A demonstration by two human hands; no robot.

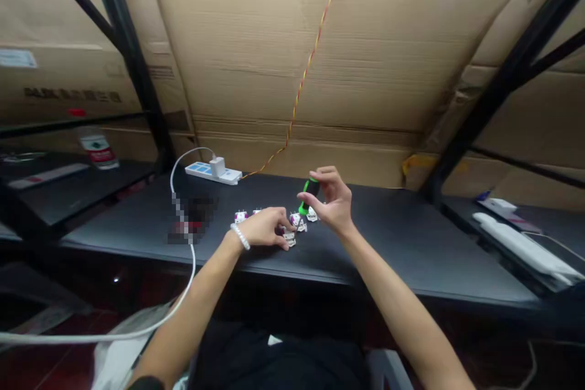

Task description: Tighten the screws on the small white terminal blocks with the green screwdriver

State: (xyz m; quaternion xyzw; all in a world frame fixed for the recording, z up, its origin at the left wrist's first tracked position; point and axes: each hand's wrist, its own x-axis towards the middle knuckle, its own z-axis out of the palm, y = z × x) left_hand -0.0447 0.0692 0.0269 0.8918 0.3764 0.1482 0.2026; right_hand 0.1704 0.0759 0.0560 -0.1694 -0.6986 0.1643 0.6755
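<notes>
My right hand [336, 198] is closed around the green and black handle of a screwdriver [310, 194], whose thin shaft slants down toward my left hand. On the dark tabletop, my left hand [265, 226], with a white bead bracelet [240, 236] at the wrist, has its fingers closed on a small white part [289, 237]. Its exact kind is too small to make out, and my fingers cover some of it. Beside it, under the screwdriver, lies a white and purple piece [295, 219]. Another such piece [240, 217] sits left of my left hand, and a white one [311, 214] lies behind the screwdriver.
A white power strip [214, 173] with a plugged-in charger [217, 166] stands at the back left. Its white cable [192, 262] hangs over the table's front edge. Cardboard [356, 61] walls the back, and black metal posts [137, 67] flank the table [402, 244]. A pixelated object lies at left.
</notes>
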